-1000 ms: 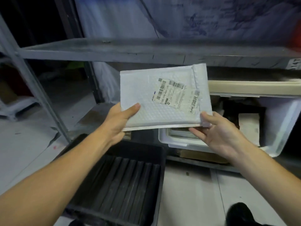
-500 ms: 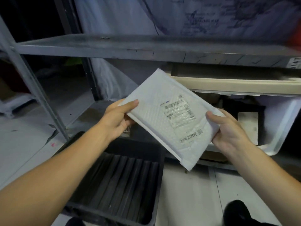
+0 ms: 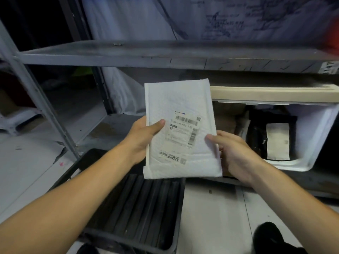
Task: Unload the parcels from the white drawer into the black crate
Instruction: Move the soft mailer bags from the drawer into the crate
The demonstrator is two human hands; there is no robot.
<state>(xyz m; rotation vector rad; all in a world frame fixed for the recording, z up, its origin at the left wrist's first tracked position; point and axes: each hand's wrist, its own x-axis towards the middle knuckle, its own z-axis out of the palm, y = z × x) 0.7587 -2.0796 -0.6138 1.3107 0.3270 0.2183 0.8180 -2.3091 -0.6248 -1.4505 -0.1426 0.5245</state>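
From the head view, you hold the mailer point(image 3: 180, 129) upright over the crate point(image 3: 139, 208), left of the drawer point(image 3: 311, 143). Your left hand point(image 3: 142, 139) pinches its left edge, thumb on the face; your right hand point(image 3: 236, 153) pinches the right edge. It looks light and soft, likely to flex, so keep hold of both side edges. It is a white padded envelope, its barcode label facing you. More parcels lie in the drawer.

Dim room, grey metal shelving point(image 3: 165, 55) with slanted upright, pale floor point(image 3: 216, 217), scribbled white sheet point(image 3: 229, 17) behind
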